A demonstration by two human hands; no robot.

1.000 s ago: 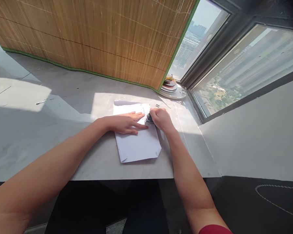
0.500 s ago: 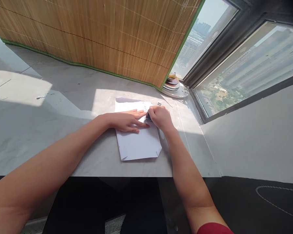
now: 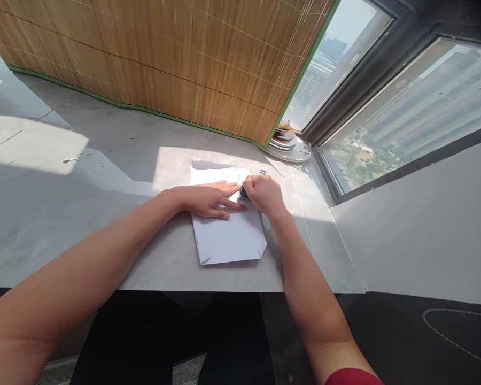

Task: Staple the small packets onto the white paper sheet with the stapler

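A grey stone-look worktop (image 3: 84, 214) spans the lower and left part of the view, partly in sun, partly in shade. A bamboo blind (image 3: 176, 59) with a green edge hangs down to the worktop along its far side. To the right, a dark-framed window (image 3: 409, 101) looks out on tall buildings. A pale wall panel (image 3: 420, 230) stands below the window at the worktop's right end.

A white sheet of paper (image 3: 230, 238) lies flat on the worktop near its front edge, right of centre, with both near corners folded in. Marks show on its far portion; they are too small to read.

The left hand (image 3: 210, 199) lies palm down on the middle of the paper, fingers stretched out flat and close together, pointing right. The right hand (image 3: 264, 193) is curled into a closed grip at the paper's right edge, touching the left fingertips. It holds a small dark object (image 3: 244, 193) against the paper; what this object is cannot be told.

A stack of plates (image 3: 286, 144) stands in the far corner where blind meets window frame, well apart from the paper. A tiny dark item (image 3: 263, 171) lies on the worktop just beyond the right hand. Small bits of debris (image 3: 70, 159) lie far left.
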